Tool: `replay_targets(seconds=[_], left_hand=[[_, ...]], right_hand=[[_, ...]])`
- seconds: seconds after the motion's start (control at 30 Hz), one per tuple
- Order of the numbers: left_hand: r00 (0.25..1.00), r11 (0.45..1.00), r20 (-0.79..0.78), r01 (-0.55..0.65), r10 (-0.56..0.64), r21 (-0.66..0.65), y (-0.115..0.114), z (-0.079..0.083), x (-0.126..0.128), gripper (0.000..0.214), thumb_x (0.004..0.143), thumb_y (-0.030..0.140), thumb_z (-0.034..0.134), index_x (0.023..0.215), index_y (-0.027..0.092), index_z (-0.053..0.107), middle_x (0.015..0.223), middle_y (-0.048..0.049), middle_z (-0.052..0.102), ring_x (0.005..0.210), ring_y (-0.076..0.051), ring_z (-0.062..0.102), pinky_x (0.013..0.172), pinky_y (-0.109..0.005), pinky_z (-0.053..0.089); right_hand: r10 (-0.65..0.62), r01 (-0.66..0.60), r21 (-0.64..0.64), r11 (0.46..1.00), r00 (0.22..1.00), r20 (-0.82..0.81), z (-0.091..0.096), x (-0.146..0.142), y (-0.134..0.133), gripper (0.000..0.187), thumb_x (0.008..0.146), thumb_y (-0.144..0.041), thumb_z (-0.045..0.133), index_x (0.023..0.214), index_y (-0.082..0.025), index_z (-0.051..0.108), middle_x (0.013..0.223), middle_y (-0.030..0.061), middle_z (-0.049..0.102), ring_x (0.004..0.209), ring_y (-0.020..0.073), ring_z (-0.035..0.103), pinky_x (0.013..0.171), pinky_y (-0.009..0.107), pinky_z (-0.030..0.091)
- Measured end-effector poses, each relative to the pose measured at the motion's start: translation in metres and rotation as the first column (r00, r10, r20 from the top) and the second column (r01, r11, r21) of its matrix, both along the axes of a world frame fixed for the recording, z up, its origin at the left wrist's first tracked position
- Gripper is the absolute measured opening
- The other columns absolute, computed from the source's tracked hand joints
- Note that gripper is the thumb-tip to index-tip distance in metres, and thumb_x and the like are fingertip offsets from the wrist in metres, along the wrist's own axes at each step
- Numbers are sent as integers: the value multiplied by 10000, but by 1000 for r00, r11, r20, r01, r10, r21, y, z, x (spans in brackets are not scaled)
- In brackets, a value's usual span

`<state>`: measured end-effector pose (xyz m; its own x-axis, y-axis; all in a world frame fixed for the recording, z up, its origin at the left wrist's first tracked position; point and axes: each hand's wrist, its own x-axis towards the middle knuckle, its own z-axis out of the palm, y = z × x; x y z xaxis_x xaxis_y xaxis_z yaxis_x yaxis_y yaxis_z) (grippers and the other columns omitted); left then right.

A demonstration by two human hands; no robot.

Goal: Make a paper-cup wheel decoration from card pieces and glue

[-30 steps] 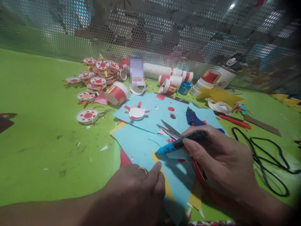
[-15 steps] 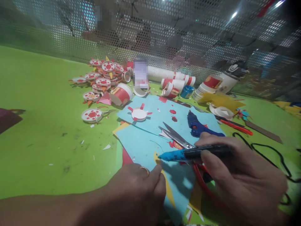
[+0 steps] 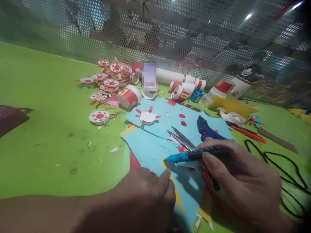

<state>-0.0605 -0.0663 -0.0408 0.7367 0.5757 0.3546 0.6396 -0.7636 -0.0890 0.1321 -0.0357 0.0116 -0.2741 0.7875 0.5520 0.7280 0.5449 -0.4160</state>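
1. Head view, near edge of the bench (image 3: 48, 145): pinching a pen (image 3: 194, 156) between thumb and fingers of the right hand (image 3: 243, 181), tip over the blue paper (image 3: 150, 149).
2. Pressing that paper flat with the curled left hand (image 3: 143, 197); cannot tell whether pinching anything beneath.
3. Just behind the pen: scissors (image 3: 181, 139), handles hidden under the right hand; glue gun (image 3: 206, 128) beyond.
4. Toward the far edge: cups (image 3: 130, 96) and a pile of discs (image 3: 109, 81); black cord (image 3: 279, 161) near the right edge.

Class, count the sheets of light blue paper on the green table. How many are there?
2. The far sheet lies under the white disc; the near sheet lies partly under the left hand. More may be hidden beneath.
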Motion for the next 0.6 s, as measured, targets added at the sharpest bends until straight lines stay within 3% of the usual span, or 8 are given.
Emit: replay_targets(seconds=[0.3, 0.5, 0.6], left_hand=[[999, 996, -15, 27, -28, -88, 2, 5, 0, 244, 770, 272, 513, 944, 119, 591, 854, -98, 688, 458, -155, 553, 391, -284, 384], [999, 960, -34, 22, -33, -279, 2, 19, -1, 202, 801, 228, 484, 943, 124, 584, 830, -69, 671, 518, -158, 569, 456, -285, 437], [999, 973, -37, 16, -25, -231, 1, 19, -1, 233, 801, 210, 474, 984, 108, 578, 849, -82, 670, 525, -164, 568, 453, -293, 431]], right_hand=[[-7, 6, 28, 1000, 1000, 30, -1, 0, 1, 105, 845, -303, 555, 898, -245, 623, 821, -11, 692, 695, 147, 661, 618, 226, 506], [-4, 3, 22, 1000, 999, 37, -3, 2, 1, 111, 847, -310, 554, 917, -254, 620, 833, -15, 692, 709, 145, 660, 617, 221, 500], [0, -1, 25, 1000, 999, 37, -3, 1, 2, 103, 849, -309, 552, 908, -255, 617, 824, -18, 693, 706, 145, 661, 612, 221, 498]])
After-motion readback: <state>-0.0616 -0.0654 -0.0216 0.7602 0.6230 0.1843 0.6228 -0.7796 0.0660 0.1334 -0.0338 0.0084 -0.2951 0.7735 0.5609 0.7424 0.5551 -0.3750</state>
